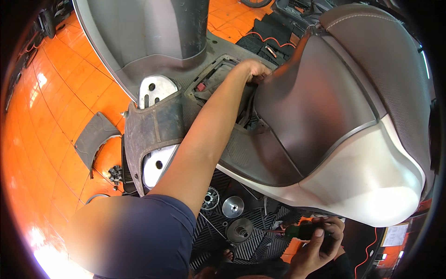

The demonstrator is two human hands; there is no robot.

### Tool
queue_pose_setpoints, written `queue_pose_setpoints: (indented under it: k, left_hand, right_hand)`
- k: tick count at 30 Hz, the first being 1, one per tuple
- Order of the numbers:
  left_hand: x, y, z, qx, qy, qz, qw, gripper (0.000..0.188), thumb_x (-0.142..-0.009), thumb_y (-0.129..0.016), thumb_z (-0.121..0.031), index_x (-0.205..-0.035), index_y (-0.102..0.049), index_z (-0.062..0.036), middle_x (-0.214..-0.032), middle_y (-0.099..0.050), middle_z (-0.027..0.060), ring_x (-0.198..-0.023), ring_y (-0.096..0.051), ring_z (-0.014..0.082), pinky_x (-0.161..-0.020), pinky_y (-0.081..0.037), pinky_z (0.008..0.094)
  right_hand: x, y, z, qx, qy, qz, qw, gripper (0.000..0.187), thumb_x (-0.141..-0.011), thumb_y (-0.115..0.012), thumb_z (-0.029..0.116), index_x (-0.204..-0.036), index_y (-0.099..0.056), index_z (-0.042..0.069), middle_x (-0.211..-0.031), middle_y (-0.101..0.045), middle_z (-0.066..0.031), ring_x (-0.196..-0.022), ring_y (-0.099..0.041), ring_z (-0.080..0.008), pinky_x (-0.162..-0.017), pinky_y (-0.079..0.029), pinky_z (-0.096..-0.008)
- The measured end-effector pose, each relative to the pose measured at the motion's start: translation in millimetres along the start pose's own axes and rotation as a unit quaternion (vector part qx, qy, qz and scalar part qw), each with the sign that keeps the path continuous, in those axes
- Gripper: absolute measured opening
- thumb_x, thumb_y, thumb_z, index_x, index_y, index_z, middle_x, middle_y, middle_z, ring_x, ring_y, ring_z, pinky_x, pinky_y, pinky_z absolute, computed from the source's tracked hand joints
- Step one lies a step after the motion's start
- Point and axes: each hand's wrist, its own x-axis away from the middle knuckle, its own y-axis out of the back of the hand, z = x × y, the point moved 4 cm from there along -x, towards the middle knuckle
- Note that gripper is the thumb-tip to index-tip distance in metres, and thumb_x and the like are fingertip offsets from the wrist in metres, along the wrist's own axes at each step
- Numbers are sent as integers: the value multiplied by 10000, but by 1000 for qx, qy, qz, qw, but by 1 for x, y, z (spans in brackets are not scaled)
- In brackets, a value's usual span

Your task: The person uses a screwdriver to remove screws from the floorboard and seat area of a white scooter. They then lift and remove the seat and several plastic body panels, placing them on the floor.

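A scooter (320,116) with dark brown panels and a pale rear side panel stands before me. My left arm stretches across its footboard (165,118). My left hand (256,69) is at the floor opening (248,109) by the seat base, its fingers bent and partly hidden, so what they grip cannot be made out. At the lower right my right hand (320,244) is closed around the green and black handle of a screwdriver (298,231), its shaft pointing left. Just beyond the tip lies a metal disc with a raised centre shaft (239,231).
A smooth metal disc (233,207) and a finned round part (210,199) rest on the black mat (255,246). To the left, a detached dark panel (96,139) lies on the orange tiled floor (51,153). An orange hose (366,255) runs at lower right. A blurred patch covers the lower left.
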Motion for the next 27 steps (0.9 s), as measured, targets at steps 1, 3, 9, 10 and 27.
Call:
queue_pose_setpoints:
  k: [1,3,9,10,27]
  left_hand:
    - [7,-10,-4,-30,0,-22,999,294,-804,-713,-70,-1082,-698,23,-934,-722,80,-779,-667,168,-682,-534,308]
    - [14,-11,-7,-17,-10,2,1000,315,-794,-718,-70,-1097,-699,12,-937,-718,75,-755,-654,166,-666,-520,303]
    - [22,0,-11,-24,-31,13,999,380,-757,-729,-64,-1129,-697,5,-971,-715,82,-762,-647,163,-668,-516,308]
    - [23,1,-11,-39,-36,11,999,394,-751,-731,-62,-1136,-695,7,-977,-714,82,-765,-648,163,-671,-518,309]
    - [4,-13,-6,-3,-10,64,998,90,-804,-736,-201,-810,-741,-112,-869,-723,4,-805,-641,125,-718,-487,269]
  right_hand:
    - [1,1,0,7,-4,-4,1000,122,-942,-625,112,-969,-555,15,-1044,-535,-91,-914,-591,-187,-856,-507,-338]
    - [1,-1,2,-1,-7,-5,1000,113,-938,-625,99,-960,-552,15,-1038,-533,-91,-914,-591,-189,-861,-508,-338]
    - [2,-5,3,-7,-15,-3,1000,93,-941,-615,75,-961,-547,15,-1045,-529,-93,-924,-594,-193,-869,-506,-331]
    - [2,-6,4,-6,-17,-2,1000,90,-943,-612,73,-962,-546,15,-1048,-528,-95,-929,-593,-194,-871,-505,-331]
    - [2,-9,-3,19,-11,-4,1000,121,-939,-623,108,-952,-541,19,-1044,-525,-102,-939,-600,-203,-861,-508,-338]
